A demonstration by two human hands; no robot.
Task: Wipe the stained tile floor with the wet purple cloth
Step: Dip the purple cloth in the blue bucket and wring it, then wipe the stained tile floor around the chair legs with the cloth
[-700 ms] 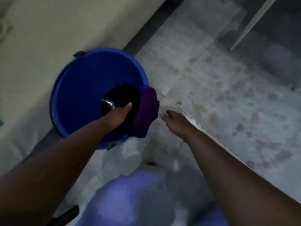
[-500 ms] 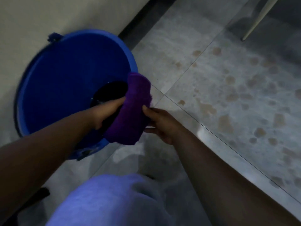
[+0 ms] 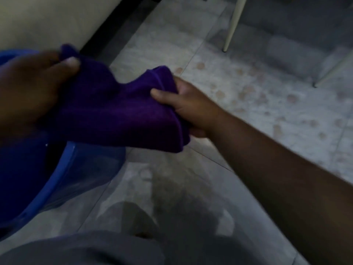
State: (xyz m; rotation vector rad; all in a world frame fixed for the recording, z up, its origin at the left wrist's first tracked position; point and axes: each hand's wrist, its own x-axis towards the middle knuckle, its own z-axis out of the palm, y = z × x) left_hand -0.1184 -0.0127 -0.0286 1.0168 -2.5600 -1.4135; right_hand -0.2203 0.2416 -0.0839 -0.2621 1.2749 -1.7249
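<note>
The purple cloth (image 3: 118,111) hangs stretched between both hands, above the rim of the blue bucket (image 3: 65,169). My left hand (image 3: 32,88) grips its left end, thumb on top. Its right end is pinched by my right hand (image 3: 183,104), thumb over the fold. The grey tile floor (image 3: 257,115) to the right carries several brownish stains, spread beyond my right hand.
A cream wall with a dark skirting strip (image 3: 122,25) runs along the top left. Two pale chair legs (image 3: 232,25) (image 3: 332,71) stand on the floor at the upper right. My grey-clad knee (image 3: 86,249) fills the bottom edge.
The cloth has come up out of the bucket and now spreads between both hands. My right hand went from empty to holding it. The view has shifted right, so the bucket sits at the left edge.
</note>
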